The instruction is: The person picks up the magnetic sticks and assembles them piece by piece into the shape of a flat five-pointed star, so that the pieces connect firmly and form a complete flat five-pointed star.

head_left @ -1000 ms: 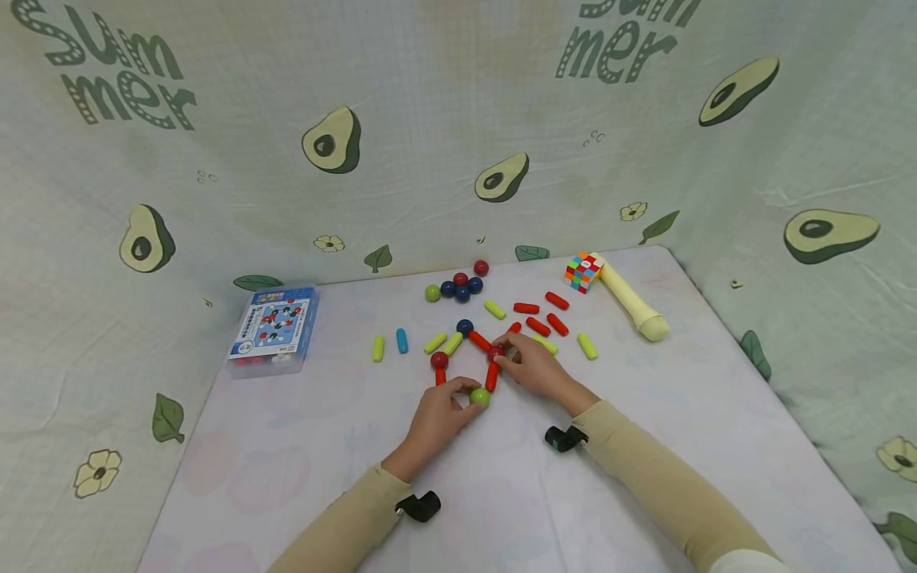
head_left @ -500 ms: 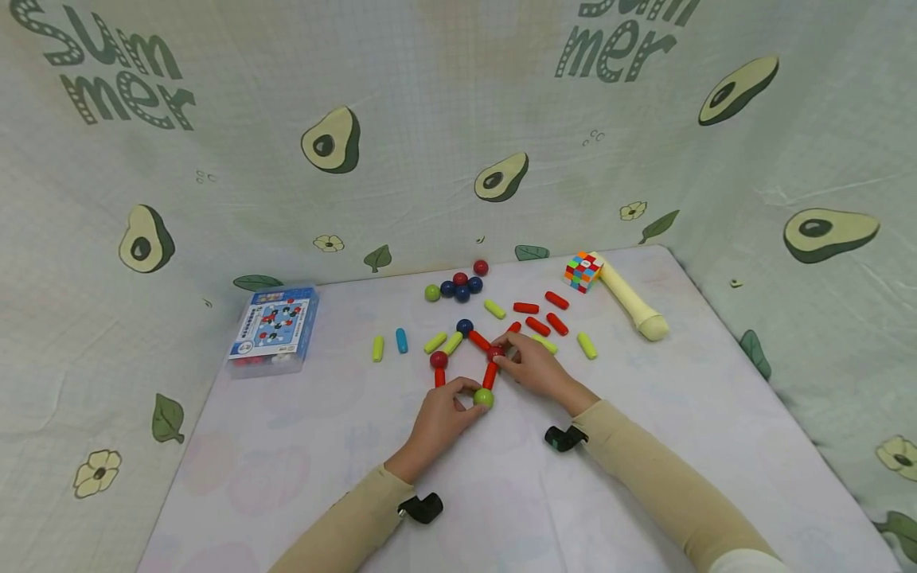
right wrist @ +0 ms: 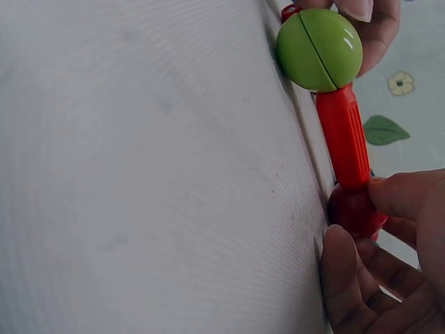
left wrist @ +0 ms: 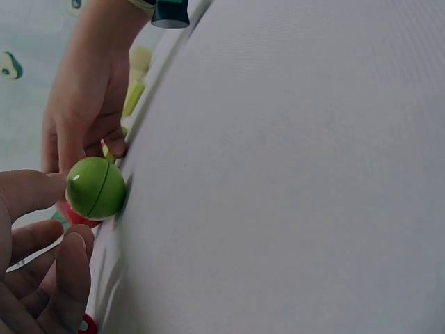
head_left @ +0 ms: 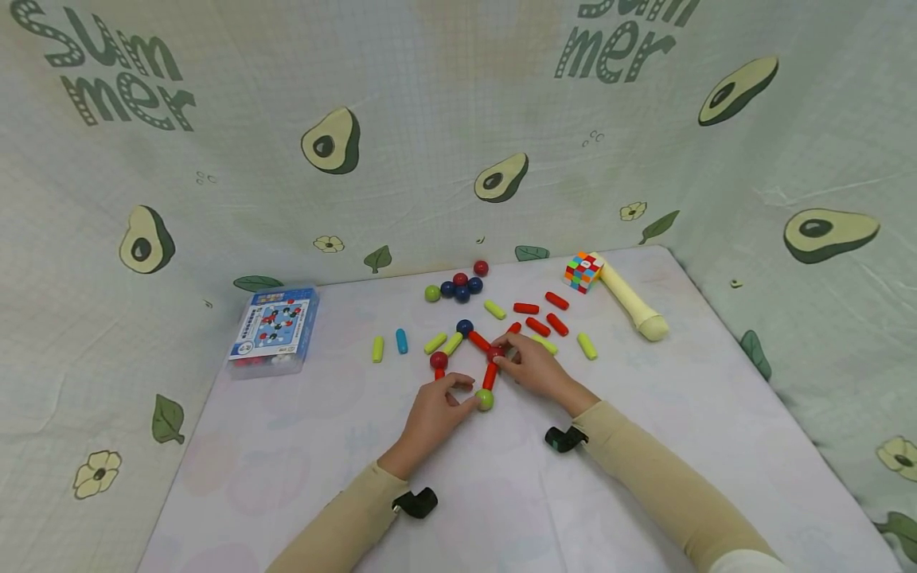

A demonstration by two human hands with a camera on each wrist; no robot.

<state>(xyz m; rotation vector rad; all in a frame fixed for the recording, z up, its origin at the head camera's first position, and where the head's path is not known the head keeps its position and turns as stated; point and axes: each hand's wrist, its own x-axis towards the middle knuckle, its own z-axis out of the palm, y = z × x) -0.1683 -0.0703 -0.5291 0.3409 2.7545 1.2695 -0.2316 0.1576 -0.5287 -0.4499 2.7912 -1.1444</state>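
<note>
A ball-and-stick structure lies on the table, made of coloured balls and rods. My right hand [head_left: 535,366] pinches its right red ball [right wrist: 356,209] between thumb and fingers. A red rod [right wrist: 344,136] runs from that ball to a green ball [head_left: 484,399] at the near end. My left hand [head_left: 435,411] is beside the green ball, its thumb at the ball's left side and the other fingers spread off it. Behind the left hand, another red ball [head_left: 438,360] joins a red rod, partly hidden by the fingers, and a lime rod [head_left: 453,343]. A dark blue ball [head_left: 465,327] forms the far corner.
Loose red rods [head_left: 538,326] and lime rods [head_left: 587,345] lie to the right; a blue rod [head_left: 402,341] is at left. Several balls [head_left: 462,294] cluster at the back. A plastic box [head_left: 275,330] stands at far left. A puzzle cube [head_left: 583,272] touches a pale yellow stick [head_left: 630,298].
The green ball and its rod shifted slightly right, then stayed. My left fingers have loosened from the green ball and drawn back a little to the left. The right hand kept its place.
</note>
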